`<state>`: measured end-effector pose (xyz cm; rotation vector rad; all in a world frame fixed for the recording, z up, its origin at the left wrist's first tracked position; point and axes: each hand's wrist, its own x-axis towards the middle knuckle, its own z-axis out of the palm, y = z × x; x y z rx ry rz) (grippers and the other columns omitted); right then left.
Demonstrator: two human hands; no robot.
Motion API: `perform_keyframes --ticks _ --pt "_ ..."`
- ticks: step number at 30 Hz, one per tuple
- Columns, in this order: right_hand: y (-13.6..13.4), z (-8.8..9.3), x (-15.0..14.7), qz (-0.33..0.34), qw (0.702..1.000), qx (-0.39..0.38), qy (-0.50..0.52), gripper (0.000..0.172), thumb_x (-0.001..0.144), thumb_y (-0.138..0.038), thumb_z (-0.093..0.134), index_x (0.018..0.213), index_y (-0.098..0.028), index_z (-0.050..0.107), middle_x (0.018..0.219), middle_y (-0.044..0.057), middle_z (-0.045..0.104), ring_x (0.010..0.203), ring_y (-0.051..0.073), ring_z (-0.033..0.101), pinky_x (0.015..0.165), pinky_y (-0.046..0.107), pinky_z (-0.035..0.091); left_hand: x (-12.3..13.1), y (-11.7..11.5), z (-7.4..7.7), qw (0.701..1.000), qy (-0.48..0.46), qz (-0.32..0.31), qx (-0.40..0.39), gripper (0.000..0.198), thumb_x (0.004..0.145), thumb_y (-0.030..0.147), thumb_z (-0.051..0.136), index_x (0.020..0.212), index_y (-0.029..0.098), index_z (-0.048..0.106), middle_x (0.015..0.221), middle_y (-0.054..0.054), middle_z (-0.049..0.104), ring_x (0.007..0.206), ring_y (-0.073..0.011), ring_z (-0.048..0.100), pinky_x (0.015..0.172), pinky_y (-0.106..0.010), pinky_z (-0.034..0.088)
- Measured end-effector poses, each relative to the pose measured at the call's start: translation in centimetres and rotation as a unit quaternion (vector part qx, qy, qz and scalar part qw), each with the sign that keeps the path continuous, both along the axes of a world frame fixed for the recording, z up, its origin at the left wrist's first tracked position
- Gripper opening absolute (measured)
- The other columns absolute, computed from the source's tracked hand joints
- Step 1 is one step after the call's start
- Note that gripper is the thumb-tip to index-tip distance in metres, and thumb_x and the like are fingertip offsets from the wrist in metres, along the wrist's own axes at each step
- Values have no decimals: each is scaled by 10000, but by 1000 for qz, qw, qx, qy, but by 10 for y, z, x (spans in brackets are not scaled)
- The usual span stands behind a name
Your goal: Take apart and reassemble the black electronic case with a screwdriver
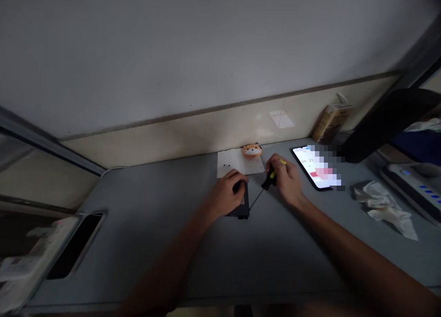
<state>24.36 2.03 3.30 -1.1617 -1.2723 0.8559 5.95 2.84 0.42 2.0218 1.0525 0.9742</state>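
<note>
A small black box-shaped device [244, 210] lies on the grey table, partly covered by my left hand [230, 193]. The fingers of that hand are curled over the device and grip it. My right hand [285, 178] is closed around the black and yellow handle of a screwdriver [267, 183]. Its thin shaft slants down to the left, and the tip meets the device's right side near the front corner. Behind the device is a sheet of white paper [225, 170] with tiny dark pieces [226, 165], perhaps screws, on it. An orange animal-faced object [252, 150] sits at the paper's back right.
To the right lies a lit phone [312, 170] showing a timer, with crumpled tissue [387, 206] beyond it. A drink carton [331, 121] and a dark upright object [382, 119] stand at the back right. Another dark-screened phone [77, 246] lies at the left edge.
</note>
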Motion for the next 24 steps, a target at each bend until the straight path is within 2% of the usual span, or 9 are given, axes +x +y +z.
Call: perform_keyframes --ticks 8,16,24 --pt "2 0 1 -10 1000 -5 7 472 858 -624 516 567 -253 513 536 -24 442 525 144 399 538 302 351 0 -1 0 1000 5 4 1 212 848 87 559 860 250 694 914 -31 654 915 -213 628 870 -332 475" --pt "1 -1 1 1 1000 -3 -9 419 881 -545 474 583 -253 505 534 -26 440 515 143 404 532 296 363 -1 -1 1 1000 17 -3 20 220 861 69 545 870 239 685 912 -31 658 904 -203 636 862 -327 490" --pt "2 -3 3 -4 999 14 -38 409 916 -497 443 598 -245 495 547 -27 430 526 145 420 527 284 395 -2 1 -2 993 97 3 64 212 892 57 518 916 219 652 960 -26 665 920 -177 666 860 -307 536"
